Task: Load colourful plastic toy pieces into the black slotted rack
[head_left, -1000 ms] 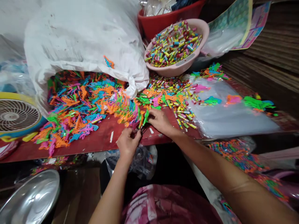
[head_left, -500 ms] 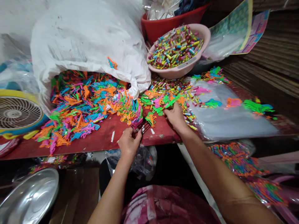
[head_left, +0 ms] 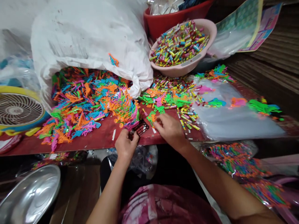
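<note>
The left hand point(head_left: 126, 143) sits at the near edge of the red board point(head_left: 93, 140), closed around a fanned bunch of coloured plastic toys point(head_left: 129, 113) that spreads toward 12 o'clock, with a black grid piece point(head_left: 142, 127) jutting out at its 2 o'clock. The right hand point(head_left: 170, 129) lies palm down at its 3 o'clock, fingers loosely bent, tips at an orange toy point(head_left: 151, 117); whether they grip it cannot be told. A white sack point(head_left: 88, 34) spills more toys at 11 o'clock, and a pink basin point(head_left: 187, 66) of small tubes stands at 1 o'clock.
</note>
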`<state>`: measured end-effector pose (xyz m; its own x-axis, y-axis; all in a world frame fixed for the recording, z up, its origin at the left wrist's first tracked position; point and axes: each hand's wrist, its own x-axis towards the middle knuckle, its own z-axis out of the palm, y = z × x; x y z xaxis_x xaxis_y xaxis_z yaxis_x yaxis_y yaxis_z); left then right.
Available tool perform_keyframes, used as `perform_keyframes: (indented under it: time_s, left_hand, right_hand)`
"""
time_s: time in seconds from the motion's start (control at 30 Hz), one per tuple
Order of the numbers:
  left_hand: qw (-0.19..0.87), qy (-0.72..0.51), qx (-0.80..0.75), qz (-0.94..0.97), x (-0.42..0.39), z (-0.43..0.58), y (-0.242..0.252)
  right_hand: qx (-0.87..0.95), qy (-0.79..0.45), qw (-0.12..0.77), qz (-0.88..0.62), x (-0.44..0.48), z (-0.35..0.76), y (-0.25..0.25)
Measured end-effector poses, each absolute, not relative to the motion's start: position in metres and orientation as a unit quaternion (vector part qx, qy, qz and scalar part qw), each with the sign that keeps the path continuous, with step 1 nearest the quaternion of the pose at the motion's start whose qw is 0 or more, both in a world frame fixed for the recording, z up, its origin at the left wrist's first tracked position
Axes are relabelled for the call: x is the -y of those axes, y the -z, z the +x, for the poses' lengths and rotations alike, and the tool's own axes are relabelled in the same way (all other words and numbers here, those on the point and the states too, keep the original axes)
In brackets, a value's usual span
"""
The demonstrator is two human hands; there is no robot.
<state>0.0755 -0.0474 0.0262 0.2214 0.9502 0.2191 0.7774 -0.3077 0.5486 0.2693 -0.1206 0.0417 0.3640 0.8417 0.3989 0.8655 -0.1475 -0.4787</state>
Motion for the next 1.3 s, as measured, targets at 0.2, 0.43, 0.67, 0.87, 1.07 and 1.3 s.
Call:
perform_keyframes:
  time_s: [0.2, 0.43, 0.67, 0.87, 1.07, 1.3]
  left_hand:
    - [0.182, -0.295, -0.548, 0.761, 0.046, 0.059, -0.017]
    - [0.207, -0.322, -0.479, 0.790, 0.056, 0.061, -0.019]
    - [0.255, -0.202, -0.388, 0.862, 0.068, 0.099, -0.028]
    - [0.294, -0.346, -0.486, 0.746, 0.032, 0.085, -0.027]
    - [0.251, -0.362, -0.475, 0.762, 0.024, 0.066, -0.041]
    - [0.107, -0.245, -0.359, 0.894, 0.066, 0.093, -0.029]
  right_hand:
    - [0.603, 0.037, 0.169, -0.779, 0.104, 0.262, -0.049]
    - [0.565, 0.073, 0.270, -0.776, 0.111, 0.284, -0.053]
    - [0.596, -0.034, 0.354, -0.720, 0.118, 0.247, -0.034]
    - [0.581, -0.012, 0.341, -0.739, 0.104, 0.246, -0.034]
    - [0.652, -0.130, 0.394, -0.634, 0.092, 0.270, -0.038]
    - [0.657, -0.380, 0.377, -0.531, 0.080, 0.300, -0.060]
